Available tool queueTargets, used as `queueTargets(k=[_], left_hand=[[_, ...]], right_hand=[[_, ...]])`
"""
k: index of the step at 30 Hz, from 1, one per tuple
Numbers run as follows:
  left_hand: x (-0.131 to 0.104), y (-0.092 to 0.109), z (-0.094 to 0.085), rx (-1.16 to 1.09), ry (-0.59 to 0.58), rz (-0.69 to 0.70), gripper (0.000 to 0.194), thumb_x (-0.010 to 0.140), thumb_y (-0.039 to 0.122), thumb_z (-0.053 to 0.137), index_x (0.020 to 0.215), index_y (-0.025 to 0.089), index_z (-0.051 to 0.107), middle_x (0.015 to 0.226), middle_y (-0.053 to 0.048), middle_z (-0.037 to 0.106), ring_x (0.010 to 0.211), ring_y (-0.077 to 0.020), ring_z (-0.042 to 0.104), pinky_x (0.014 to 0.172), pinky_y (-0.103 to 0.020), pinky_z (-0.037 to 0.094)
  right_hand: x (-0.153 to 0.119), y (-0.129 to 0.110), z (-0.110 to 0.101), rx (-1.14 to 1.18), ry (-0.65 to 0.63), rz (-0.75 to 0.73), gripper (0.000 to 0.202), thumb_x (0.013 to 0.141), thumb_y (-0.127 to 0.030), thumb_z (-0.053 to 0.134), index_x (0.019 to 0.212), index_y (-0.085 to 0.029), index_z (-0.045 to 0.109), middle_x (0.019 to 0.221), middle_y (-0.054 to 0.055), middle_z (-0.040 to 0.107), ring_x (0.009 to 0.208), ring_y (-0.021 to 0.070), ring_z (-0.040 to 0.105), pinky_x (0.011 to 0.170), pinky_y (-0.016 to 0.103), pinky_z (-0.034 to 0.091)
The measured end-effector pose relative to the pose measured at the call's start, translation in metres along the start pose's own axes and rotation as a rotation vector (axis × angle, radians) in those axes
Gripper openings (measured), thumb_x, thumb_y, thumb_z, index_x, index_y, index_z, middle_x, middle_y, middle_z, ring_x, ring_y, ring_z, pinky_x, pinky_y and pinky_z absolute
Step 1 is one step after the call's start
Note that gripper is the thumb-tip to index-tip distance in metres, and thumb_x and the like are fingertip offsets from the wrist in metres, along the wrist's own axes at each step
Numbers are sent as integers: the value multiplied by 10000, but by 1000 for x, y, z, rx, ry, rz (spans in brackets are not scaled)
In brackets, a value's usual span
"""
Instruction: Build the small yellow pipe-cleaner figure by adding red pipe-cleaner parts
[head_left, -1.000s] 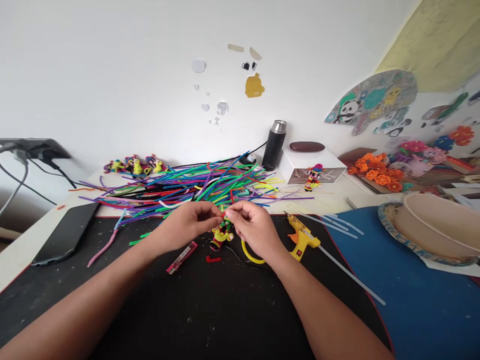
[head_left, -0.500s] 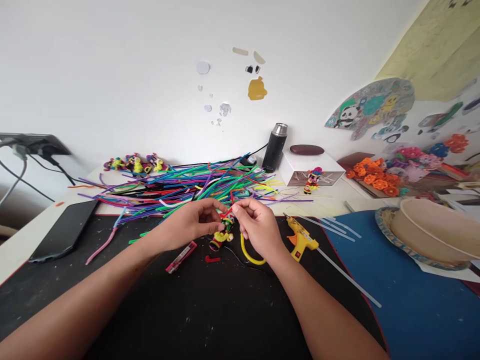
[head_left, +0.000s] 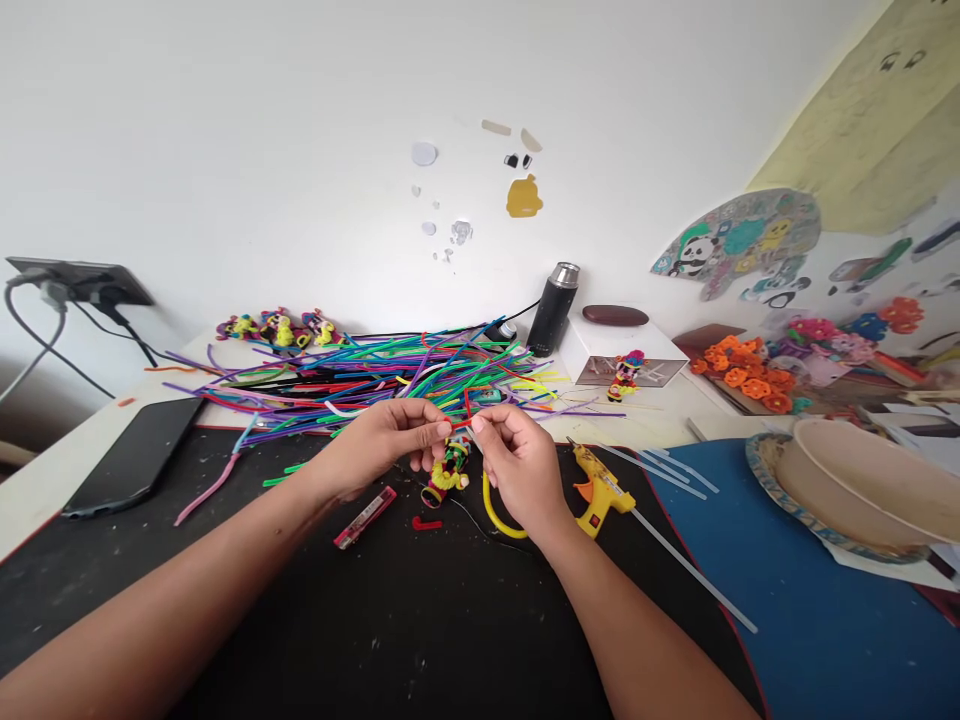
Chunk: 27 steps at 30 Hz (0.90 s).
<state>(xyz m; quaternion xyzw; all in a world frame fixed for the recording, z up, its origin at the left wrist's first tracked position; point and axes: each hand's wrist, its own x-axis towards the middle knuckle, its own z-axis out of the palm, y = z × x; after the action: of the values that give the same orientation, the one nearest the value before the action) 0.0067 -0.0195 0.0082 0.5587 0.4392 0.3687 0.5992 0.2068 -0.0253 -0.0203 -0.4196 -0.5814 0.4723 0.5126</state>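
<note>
Between my two hands is a bent red pipe cleaner (head_left: 468, 404), one end sticking upward. My right hand (head_left: 516, 460) pinches it between thumb and fingers. My left hand (head_left: 401, 440) is closed too, thumb against forefinger, at the pipe cleaner's other end. Just below the fingers lies a small pipe-cleaner figure (head_left: 445, 484) in yellow, green and black. A short bent red piece (head_left: 427, 523) rests on the black mat (head_left: 360, 620). Left of it lies a narrow pink-red pack (head_left: 365, 518). A yellow ring-shaped piece (head_left: 496, 515) is partly hidden by my right hand.
A yellow glue gun (head_left: 600, 490) and clear glue sticks (head_left: 694, 568) lie right. Behind the hands spreads a heap of coloured pipe cleaners (head_left: 360, 375). A black flask (head_left: 553, 312), white box (head_left: 600, 345) and finished figure (head_left: 626, 375) stand behind. A phone (head_left: 135, 458) lies left.
My left fingers have risen from beside the figure to the red pipe cleaner, their thumb and forefinger now together. My right hand still grips it. The view has tilted slightly.
</note>
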Motion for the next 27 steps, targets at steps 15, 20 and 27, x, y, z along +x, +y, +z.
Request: queueTargets(k=[15, 20, 27], left_hand=[[-11, 16, -12, 748, 86, 342, 304, 1001, 464, 594, 923, 208, 740, 796, -13, 729, 717, -173, 659, 684, -256, 480], [-13, 19, -18, 1101, 21, 483, 274, 1009, 363, 521, 949, 235, 756, 918, -57, 791, 814, -225, 699, 719, -286, 450], [-11, 19, -15, 772, 182, 318, 326, 990, 507, 583, 941, 217, 722, 839, -26, 753, 755, -197, 669, 706, -269, 467]], right_hand=[[-2, 0, -2, -385, -107, -175, 218, 987, -378, 584, 870, -208, 653, 554, -67, 453, 487, 119, 403, 529, 270, 299], [-4, 2, 0, -522, -171, -234, 176, 964, -323, 592, 865, -211, 684, 552, -64, 442, 496, 119, 387, 545, 280, 271], [0, 4, -1, -107, -114, 15, 299, 972, -511, 630, 928, -216, 656, 562, -65, 489, 452, 116, 423, 464, 252, 332]])
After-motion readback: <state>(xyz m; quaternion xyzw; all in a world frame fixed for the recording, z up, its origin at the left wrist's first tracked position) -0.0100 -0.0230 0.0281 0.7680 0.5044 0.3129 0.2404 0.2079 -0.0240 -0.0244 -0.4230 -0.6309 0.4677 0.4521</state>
